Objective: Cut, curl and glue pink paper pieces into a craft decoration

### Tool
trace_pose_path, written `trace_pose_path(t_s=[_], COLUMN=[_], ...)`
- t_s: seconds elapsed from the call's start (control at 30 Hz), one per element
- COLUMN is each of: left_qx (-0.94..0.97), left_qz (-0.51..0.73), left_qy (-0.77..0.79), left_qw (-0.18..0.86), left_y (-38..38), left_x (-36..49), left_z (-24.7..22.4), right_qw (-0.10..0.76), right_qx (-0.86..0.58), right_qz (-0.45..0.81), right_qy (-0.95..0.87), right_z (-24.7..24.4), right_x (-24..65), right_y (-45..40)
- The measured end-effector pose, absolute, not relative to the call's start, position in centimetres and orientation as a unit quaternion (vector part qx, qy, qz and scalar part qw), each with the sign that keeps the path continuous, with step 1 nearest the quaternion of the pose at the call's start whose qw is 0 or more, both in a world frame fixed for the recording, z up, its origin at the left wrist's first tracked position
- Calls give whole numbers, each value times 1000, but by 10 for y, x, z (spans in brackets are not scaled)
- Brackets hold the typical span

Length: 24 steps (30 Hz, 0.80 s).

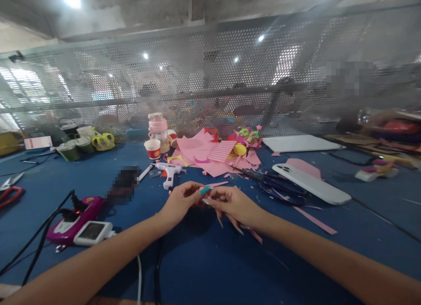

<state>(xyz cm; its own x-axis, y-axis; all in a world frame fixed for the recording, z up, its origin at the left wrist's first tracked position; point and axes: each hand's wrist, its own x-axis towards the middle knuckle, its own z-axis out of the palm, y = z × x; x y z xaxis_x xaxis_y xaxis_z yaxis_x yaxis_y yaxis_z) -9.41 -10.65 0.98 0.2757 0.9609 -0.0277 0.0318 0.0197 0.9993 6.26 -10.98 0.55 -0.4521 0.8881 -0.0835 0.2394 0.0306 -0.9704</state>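
My left hand (182,202) and my right hand (234,202) meet above the blue table, fingertips pinched together around a small pink paper piece (202,191), mostly hidden by the fingers. A pink paper strip (256,235) hangs below my right hand. Just beyond the hands lies a white glue gun (169,173). Past it spreads a heap of pink paper (194,148) with a striped pink sheet (222,150) on top. Dark-handled scissors (279,184) rest right of the heap.
A paper cup (153,149) and a pink-lidded bottle (159,132) stand behind the glue gun. At the left are a purple power strip (77,219), red-handled scissors (11,195) and cables. A white phone (311,183) lies right, below a white flat panel (301,143).
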Motion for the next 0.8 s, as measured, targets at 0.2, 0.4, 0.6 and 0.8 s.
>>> trace_pose_path(t_s=[0.2,0.4,0.6,0.8], left_qx=[593,611,596,614], left_qz=[425,446,463,465], left_qy=[421,412,429,456], left_qw=[539,508,496,446], left_y=[-105,-101,-101,-100], left_x=[-96,-99,-99,-101], left_z=[7,4,6,5], right_qw=[279,270,260,280], right_qx=[-419,-401,-380,-361], right_qz=[557,566,599,612], right_qy=[-660,-668,-655,-646], right_z=[3,0,-1,6], right_x=[64,66,68,65], right_y=[-109,-107,-105,-111])
